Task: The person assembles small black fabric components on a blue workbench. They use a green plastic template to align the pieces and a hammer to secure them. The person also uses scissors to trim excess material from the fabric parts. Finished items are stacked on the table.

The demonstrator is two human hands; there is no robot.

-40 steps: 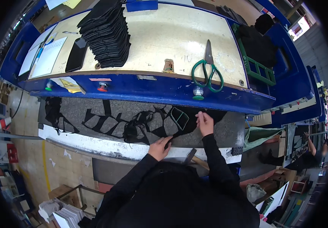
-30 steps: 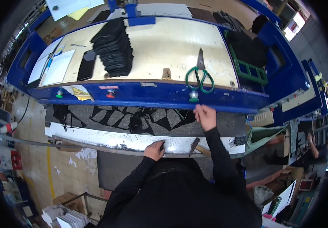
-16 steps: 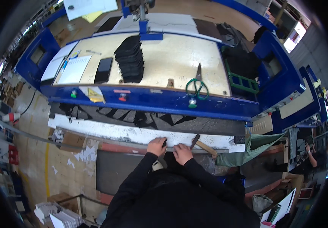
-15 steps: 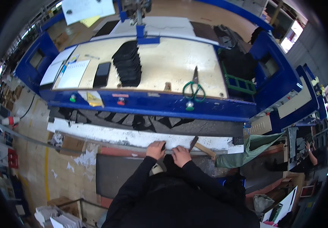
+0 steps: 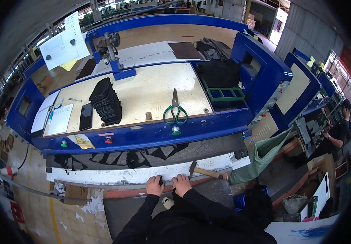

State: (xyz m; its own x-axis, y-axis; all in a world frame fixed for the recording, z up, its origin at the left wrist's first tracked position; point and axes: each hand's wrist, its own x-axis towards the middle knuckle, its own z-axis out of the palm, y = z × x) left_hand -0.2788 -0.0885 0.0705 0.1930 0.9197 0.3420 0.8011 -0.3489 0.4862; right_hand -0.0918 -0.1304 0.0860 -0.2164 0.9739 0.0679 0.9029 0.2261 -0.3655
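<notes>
My left hand (image 5: 155,186) is closed at the near edge of the long white board (image 5: 102,177), with a small black piece (image 5: 161,180) showing between thumb and fingers; its exact kind is too small to tell. Just to its right, my right hand (image 5: 181,185) rests on the same edge, fingers stretched forward and slightly apart, with nothing visible in them. A hammer (image 5: 204,172) with a wooden handle lies right beside its fingertips. Black fabric offcuts (image 5: 139,157) hang beyond the board. Green-handled scissors (image 5: 176,112) lie on the pale machine table.
A blue machine frame (image 5: 151,136) spans the front, with knobs along it. On its table (image 5: 151,87) are a stack of black pieces (image 5: 105,101), a phone (image 5: 86,117) and papers (image 5: 60,119). Green cloth (image 5: 260,160) hangs at right. A person (image 5: 338,134) stands farther right.
My view has tilted up and turned right, so the machine sits lower and more to the left. Both hands stay at the board's edge, beside the hammer.
</notes>
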